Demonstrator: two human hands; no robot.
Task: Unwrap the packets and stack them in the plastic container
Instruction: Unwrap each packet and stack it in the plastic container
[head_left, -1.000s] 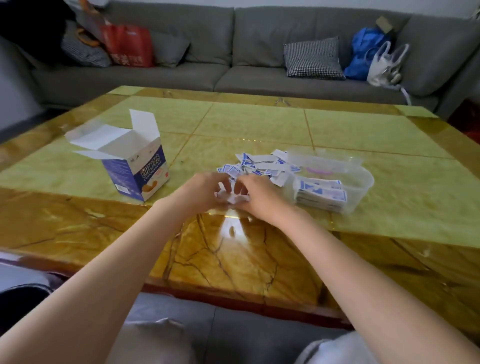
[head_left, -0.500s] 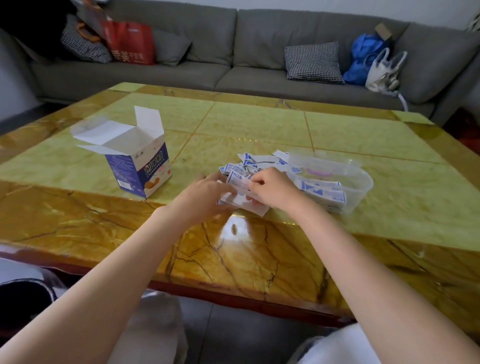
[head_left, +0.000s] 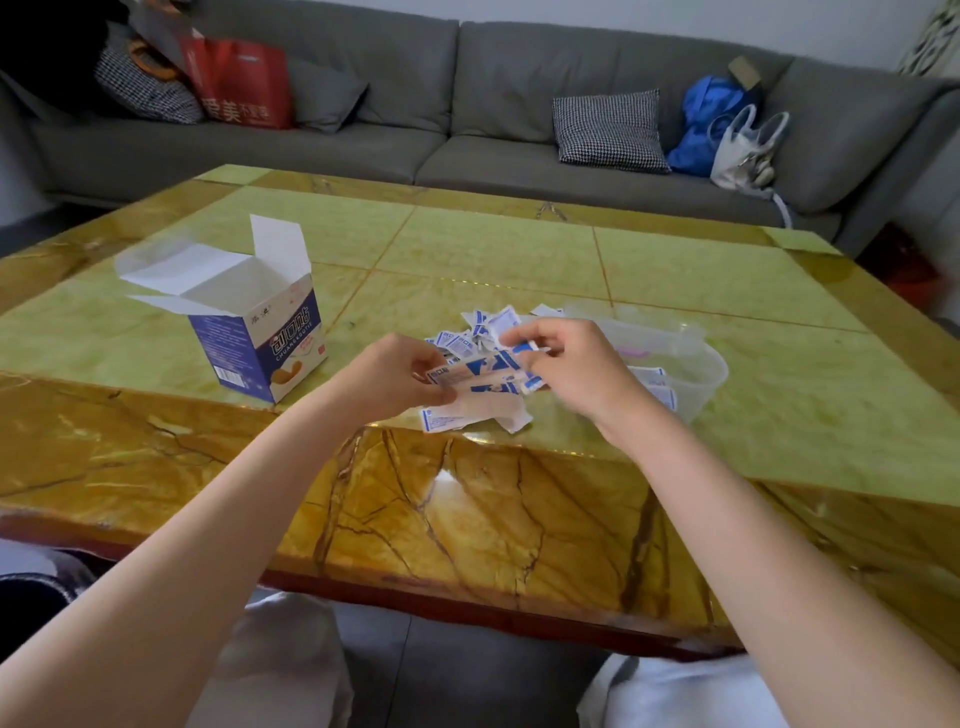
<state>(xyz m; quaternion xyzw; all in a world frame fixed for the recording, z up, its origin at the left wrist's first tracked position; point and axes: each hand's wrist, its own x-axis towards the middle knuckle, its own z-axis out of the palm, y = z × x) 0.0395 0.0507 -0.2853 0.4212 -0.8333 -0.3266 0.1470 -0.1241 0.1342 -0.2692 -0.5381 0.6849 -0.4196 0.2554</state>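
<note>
We see white-and-blue packets (head_left: 470, 340) beside a blue-and-white box (head_left: 260, 343); behind it, a grey sofa (head_left: 467, 104), a houndstooth cushion (head_left: 608, 130); a green-and-amber veined counter (head_left: 493, 260).

A blue-and-white packet (head_left: 470, 370) was held level above the table, pinched at its left end by the left hand (head_left: 389, 379) and at its right end by the right hand (head_left: 566, 364). Just below it a pale strip with a blue-printed end (head_left: 467, 413) lay flat on the table. Behind the hands lay a loose heap of small torn blue-and-white wrappers (head_left: 478, 327). The clear plastic container (head_left: 701, 374) stood to the right, touching the heap, with a few flat packets (head_left: 657, 382) stacked inside it, partly hidden by the right hand
</note>
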